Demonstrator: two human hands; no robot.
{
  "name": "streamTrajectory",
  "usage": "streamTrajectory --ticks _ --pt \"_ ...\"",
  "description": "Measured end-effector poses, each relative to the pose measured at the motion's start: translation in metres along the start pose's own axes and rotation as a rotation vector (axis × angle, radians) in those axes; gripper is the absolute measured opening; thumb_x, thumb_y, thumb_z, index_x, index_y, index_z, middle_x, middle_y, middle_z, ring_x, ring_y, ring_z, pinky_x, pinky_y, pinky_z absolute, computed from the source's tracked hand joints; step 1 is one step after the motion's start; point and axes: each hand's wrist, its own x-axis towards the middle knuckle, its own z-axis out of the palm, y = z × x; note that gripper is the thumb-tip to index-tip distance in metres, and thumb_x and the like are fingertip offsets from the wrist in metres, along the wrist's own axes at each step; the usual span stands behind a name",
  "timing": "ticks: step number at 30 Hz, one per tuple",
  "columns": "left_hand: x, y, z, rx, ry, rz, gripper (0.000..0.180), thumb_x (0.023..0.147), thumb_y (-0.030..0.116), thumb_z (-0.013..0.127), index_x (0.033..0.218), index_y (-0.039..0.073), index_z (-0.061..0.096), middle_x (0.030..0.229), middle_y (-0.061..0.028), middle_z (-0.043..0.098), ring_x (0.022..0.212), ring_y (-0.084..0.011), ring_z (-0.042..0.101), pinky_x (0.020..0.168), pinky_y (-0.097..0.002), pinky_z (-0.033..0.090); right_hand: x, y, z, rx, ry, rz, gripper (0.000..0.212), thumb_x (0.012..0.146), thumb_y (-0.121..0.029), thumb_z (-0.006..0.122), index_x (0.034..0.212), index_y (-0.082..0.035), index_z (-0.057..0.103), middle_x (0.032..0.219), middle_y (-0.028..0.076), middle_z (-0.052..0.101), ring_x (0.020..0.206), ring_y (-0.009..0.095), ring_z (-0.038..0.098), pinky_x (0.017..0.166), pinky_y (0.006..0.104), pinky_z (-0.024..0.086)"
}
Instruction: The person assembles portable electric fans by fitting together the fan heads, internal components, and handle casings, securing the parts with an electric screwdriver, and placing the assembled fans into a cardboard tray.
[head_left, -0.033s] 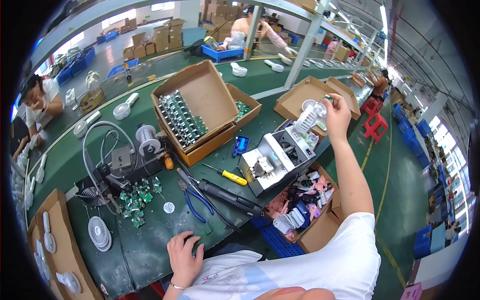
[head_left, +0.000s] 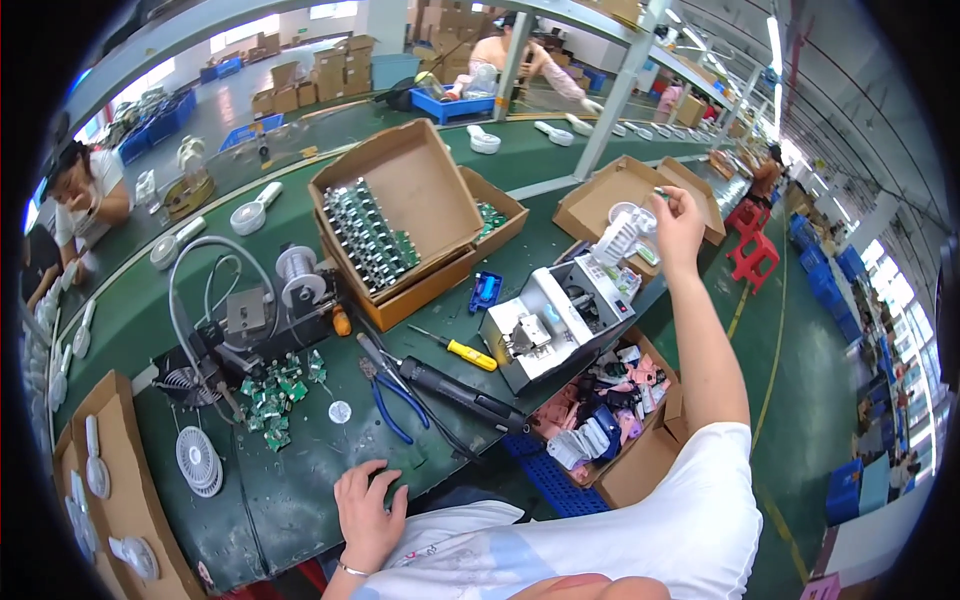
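Observation:
My right hand (head_left: pixel 680 230) is raised at the far right of the bench, with its thumb and fingers pinched together. A small greenish piece shows at its fingertips, too small to make out fully. Just left of it, white plastic fan parts (head_left: pixel 622 236) stand behind a white and black bench machine (head_left: pixel 553 325). My left hand (head_left: pixel 368 500) lies on the near edge of the green bench (head_left: pixel 310 505), fingers apart and holding nothing. Beyond it lie blue-handled pliers (head_left: pixel 392 405), a black electric screwdriver (head_left: pixel 460 395) and a yellow-handled screwdriver (head_left: pixel 470 354).
Green circuit boards (head_left: pixel 272 405) lie near a soldering stand (head_left: pixel 215 350) and a solder spool (head_left: pixel 298 275). A cardboard tray (head_left: pixel 415 205) holds rows of boards. White handheld fans (head_left: pixel 255 210) line the conveyor. Below right stands a carton of scraps (head_left: pixel 640 460). Co-workers sit across.
The whole view has shifted very slightly. Both hands keep practically the same places and poses.

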Motion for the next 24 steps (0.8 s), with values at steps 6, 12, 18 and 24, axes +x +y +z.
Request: streamTrajectory --ticks 6,12,18,24 --pt "-0.010 -0.004 -0.007 0.019 0.015 -0.015 0.023 0.071 0.010 0.071 0.093 0.008 0.065 0.106 -0.0089 0.060 0.100 -0.0304 0.054 0.087 -0.0413 0.040 0.060 0.032 0.060 -0.363 0.099 -0.036 0.031 0.085 -0.029 0.063 0.104 -0.005 0.065 0.090 0.015 0.068 0.084 0.032 0.065 0.075 0.0413 0.049" --pt "-0.043 -0.032 -0.043 -0.186 0.105 0.054 0.018 0.076 0.004 0.069 0.093 0.009 0.066 0.108 -0.0082 0.063 0.099 -0.0288 0.058 0.083 -0.0387 0.048 0.027 0.045 0.079 -0.614 -0.327 0.048 0.043 0.095 -0.036 0.043 0.122 -0.008 0.060 0.122 0.014 0.062 0.111 0.031 0.059 0.094 0.0410 0.045" --pt "-0.084 -0.112 -0.173 0.195 0.680 -0.212 0.016 0.078 -0.004 0.063 0.092 0.004 0.064 0.092 -0.0108 0.066 0.084 -0.0246 0.064 0.075 -0.0340 0.051 -0.050 -0.046 0.039 -0.019 -0.141 -0.287 0.030 0.095 -0.019 0.054 0.115 0.002 0.060 0.108 0.014 0.065 0.093 0.020 0.062 0.084 0.0294 0.049" --pt "-0.164 -0.233 -0.302 0.746 0.950 -0.719 0.033 0.077 -0.008 0.055 0.106 0.006 0.061 0.103 -0.0113 0.062 0.092 -0.0264 0.062 0.081 -0.0351 0.050 -0.198 -0.165 0.028 0.227 -0.530 -0.917 0.011 0.086 0.002 0.063 0.097 0.001 0.066 0.095 0.019 0.065 0.074 0.030 0.062 0.062 0.0334 0.050"
